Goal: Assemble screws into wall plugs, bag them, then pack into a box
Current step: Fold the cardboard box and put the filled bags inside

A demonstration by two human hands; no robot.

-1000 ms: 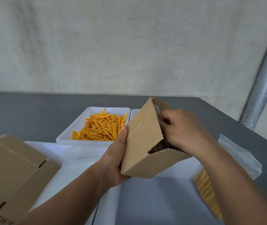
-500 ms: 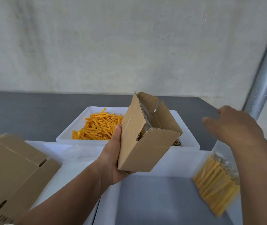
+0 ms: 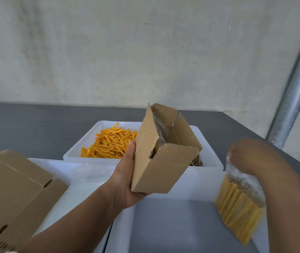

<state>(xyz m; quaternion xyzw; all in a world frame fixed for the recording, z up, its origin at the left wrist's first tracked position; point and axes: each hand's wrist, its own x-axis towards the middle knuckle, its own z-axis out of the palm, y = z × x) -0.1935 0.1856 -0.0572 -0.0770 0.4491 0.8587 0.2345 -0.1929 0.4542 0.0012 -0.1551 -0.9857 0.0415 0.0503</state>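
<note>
Box (image 3: 156, 161) in left hand (image 3: 125, 179) — tilted, open end up-right.

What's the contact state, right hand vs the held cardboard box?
Apart. Head view: right hand grips the plug bag; white tray visible between it and the cardboard box.

The only print in view is a short row of dark characters (image 3: 0, 244) on the flattened cardboard (image 3: 14, 194). This cardboard lies well to the left of, and lower than, the spot where the left hand (image 3: 125, 181) grips the box (image 3: 163, 161). It is farther still from where the right hand (image 3: 251, 156) pinches the bag (image 3: 236, 207). The characters sit at the cardboard's near edge. They look like digits, perhaps "120", but they are blurred and partly cut off, so the reading is unsure.
</note>
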